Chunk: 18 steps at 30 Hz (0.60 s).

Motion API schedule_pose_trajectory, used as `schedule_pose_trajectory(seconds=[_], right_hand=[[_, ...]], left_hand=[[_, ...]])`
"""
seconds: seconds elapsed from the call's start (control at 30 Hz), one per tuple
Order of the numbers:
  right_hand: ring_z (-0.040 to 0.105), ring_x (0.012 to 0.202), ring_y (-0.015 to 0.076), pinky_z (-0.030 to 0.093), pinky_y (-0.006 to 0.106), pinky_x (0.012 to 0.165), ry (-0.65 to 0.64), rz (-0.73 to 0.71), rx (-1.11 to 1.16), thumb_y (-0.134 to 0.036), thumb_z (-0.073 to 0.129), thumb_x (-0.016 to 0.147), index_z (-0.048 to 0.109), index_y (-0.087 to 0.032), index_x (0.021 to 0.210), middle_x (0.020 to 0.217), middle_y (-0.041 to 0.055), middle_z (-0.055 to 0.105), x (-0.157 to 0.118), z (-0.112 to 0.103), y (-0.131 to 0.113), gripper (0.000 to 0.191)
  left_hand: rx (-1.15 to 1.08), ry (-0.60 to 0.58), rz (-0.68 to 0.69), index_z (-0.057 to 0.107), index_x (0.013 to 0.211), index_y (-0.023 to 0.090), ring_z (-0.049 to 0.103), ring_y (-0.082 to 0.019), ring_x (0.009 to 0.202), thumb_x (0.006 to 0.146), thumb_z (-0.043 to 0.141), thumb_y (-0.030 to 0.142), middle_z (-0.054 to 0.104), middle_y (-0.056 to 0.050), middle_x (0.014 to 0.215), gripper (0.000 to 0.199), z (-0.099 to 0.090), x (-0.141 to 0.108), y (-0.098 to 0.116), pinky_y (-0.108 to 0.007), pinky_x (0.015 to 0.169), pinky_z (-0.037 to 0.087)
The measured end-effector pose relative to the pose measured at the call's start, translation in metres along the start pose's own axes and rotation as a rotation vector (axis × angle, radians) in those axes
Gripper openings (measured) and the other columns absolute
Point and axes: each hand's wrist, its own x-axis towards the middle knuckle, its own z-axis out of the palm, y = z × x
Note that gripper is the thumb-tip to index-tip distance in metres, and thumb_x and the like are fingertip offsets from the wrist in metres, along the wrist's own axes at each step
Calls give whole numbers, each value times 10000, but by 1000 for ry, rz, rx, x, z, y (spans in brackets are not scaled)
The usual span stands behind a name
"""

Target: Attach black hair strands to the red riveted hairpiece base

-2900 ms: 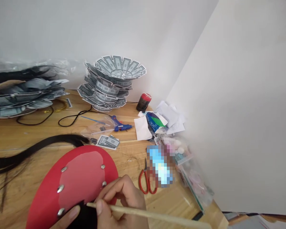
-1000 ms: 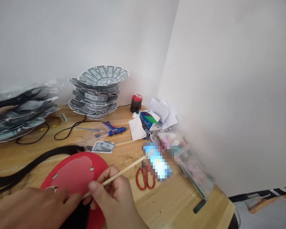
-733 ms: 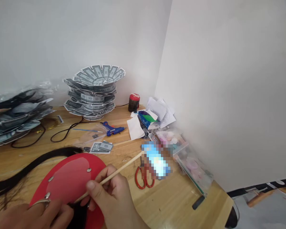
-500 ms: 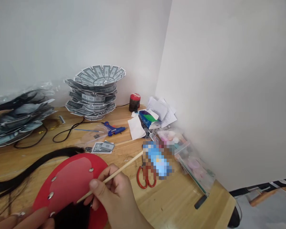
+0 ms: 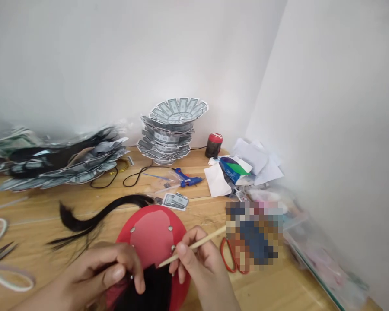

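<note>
A red rounded piece (image 5: 152, 233) with a paler red middle and several small metal studs lies low in the head view. Black hair (image 5: 152, 285) spreads over its near part. Between the thumb and fingers of my right hand (image 5: 197, 259) is a thin wooden stick (image 5: 207, 239), slanting down so its tip meets the top edge of the hair. My left hand (image 5: 106, 272) curls over the left side of the red piece, thumb and forefinger close together beside the hair. Whatever lies under its fingers is partly hidden.
Behind lie a loose black hair strand (image 5: 113, 207), a blue glue gun (image 5: 188, 179) and a tower of banknote-print paper (image 5: 168, 134). Red-handled scissors (image 5: 227, 257) are right of my hand, partly blurred out. White loops (image 5: 11, 276) and pointed metal tips (image 5: 1, 252) lie left.
The view has swung left, so things appear further right. My left hand now shows more fully, curled over the red piece. The stick stays in my right hand, its tip still at the hair.
</note>
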Motion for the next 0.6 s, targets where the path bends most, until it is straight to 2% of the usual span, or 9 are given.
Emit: schedule_pose_trajectory(seconds=[0.07,0.13,0.27,0.4,0.6], right_hand=[[519,522,90,408,224,569,27,2,10,-675,787,789,550,-206,775,635,-5,690,-2,1,-1,525],[529,534,97,415,227,576,65,6,19,-666,807,772,571,-202,766,631,0,693,-4,3,-4,521],[522,538,91,425,228,588,85,1,29,-665,828,750,580,-198,747,632,-1,686,-7,7,-9,528],[531,555,94,440,234,597,85,-12,22,-657,829,755,607,-196,746,661,2,678,-8,7,-8,511],[580,602,120,450,253,623,100,-95,-52,-630,783,824,662,-217,756,712,11,688,-13,7,-3,436]], left_hand=[[-188,-28,-49,762,919,286,650,-189,791,1031,451,672,725,6,854,508,1,6,2,-244,765,484],[-274,-39,-79,767,930,287,639,-188,809,1023,483,680,725,8,871,493,3,11,4,-245,781,464],[-293,-50,-113,774,935,281,631,-182,817,1022,510,666,733,14,888,475,5,11,6,-234,769,445],[-316,-37,-78,765,941,272,642,-175,815,1041,504,635,743,11,891,458,6,9,6,-235,770,446],[-271,-42,-81,772,944,270,627,-160,805,1059,489,605,743,17,891,454,5,11,10,-216,766,439]])
